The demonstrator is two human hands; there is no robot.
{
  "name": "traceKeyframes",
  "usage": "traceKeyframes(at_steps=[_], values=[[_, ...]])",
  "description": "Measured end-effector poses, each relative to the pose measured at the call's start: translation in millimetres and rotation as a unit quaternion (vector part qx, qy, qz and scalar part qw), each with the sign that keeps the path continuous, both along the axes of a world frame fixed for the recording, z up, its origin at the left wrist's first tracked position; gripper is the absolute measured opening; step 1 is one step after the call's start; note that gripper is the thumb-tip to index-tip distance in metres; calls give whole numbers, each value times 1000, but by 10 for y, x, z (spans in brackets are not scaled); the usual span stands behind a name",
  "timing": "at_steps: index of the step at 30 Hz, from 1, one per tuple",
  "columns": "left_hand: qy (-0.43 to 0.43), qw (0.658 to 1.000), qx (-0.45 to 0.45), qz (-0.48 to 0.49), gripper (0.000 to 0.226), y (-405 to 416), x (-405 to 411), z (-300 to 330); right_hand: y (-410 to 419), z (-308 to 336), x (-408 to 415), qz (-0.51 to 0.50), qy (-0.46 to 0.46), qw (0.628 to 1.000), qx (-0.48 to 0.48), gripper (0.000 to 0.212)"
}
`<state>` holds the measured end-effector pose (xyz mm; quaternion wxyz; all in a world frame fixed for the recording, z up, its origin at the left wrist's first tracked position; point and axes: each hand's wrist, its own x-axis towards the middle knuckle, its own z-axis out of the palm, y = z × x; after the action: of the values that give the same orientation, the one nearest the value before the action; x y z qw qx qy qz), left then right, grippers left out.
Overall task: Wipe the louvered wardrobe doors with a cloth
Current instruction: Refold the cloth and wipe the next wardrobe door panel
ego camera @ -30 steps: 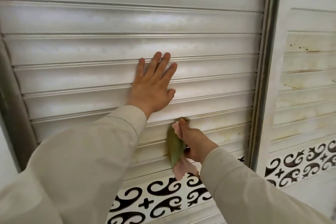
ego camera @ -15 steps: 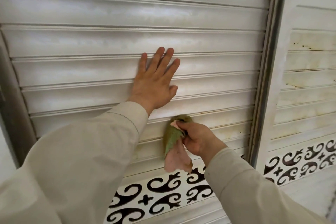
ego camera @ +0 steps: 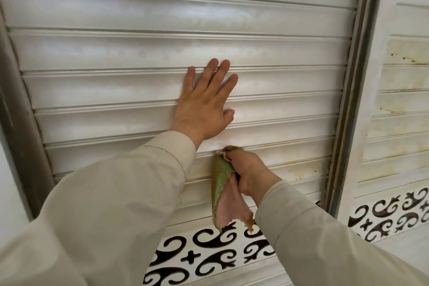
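A white louvered wardrobe door (ego camera: 116,90) fills the view, its slats running across. My left hand (ego camera: 204,104) lies flat on the middle slats with the fingers straight and spread. Just below it, my right hand (ego camera: 249,173) grips a green and pink cloth (ego camera: 224,195) and holds its top against a lower slat. The rest of the cloth hangs down loose. Yellow-brown stains mark the lower slats to the right of the cloth.
A grey metal frame strip (ego camera: 352,81) separates this door from a second louvered door (ego camera: 404,100) on the right, which has brown stains. A band of black scroll cut-outs (ego camera: 209,253) runs below the slats. Another grey frame edge (ego camera: 14,109) stands at the left.
My right hand and the cloth have stayed on the same lower slat, and more of the cloth now hangs loose. The left hand stays flat on the same slats. The view has shifted slightly.
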<state>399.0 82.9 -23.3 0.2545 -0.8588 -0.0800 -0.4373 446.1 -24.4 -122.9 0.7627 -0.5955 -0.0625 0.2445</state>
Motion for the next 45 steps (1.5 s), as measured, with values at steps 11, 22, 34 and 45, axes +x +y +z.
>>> traceKeyframes(at_steps=[11,22,34,45], values=[[-29,999,30,9,78,79,62,-34,-833,149,768,-106,20,994,-3,25],[-207,976,20,-62,38,-251,222,65,-1170,113,1186,-79,7,996,-32,28],[-114,991,69,-24,70,-130,387,-21,-568,-22,664,-19,-7,1000,19,11],[-119,991,50,-27,70,-90,223,-36,-1449,51,1235,-180,8,980,83,27]])
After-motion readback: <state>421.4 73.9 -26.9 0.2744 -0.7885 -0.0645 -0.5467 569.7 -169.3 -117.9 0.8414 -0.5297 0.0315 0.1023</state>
